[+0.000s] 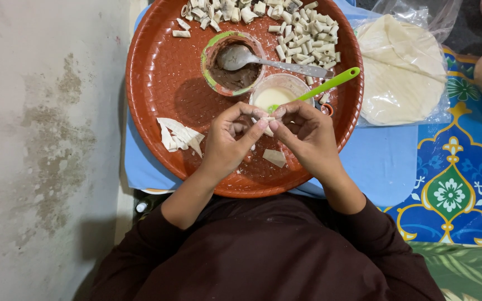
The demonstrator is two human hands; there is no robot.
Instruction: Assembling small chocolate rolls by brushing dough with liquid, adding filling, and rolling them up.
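My left hand (227, 139) and my right hand (307, 135) meet over the round red-brown tray (157, 83), fingertips pinching one small piece of pale dough wrapper (266, 121) between them. Just beyond the fingers stands a small clear cup of white paste (271, 96) with a green-handled brush (330, 85) resting in it. A green-rimmed bowl of brown filling (235, 75) holds a metal spoon (241, 56). Cut wrapper triangles (177, 134) lie left of my left hand; one loose piece (275, 157) lies under my wrists.
Several small rolled pastries (302, 33) are heaped at the tray's far side. A stack of round flat wrappers in clear plastic (400, 69) lies to the right on a light blue board (383, 159). A patterned blue mat (458, 184) spreads right; a bare concrete floor (46, 139) lies left.
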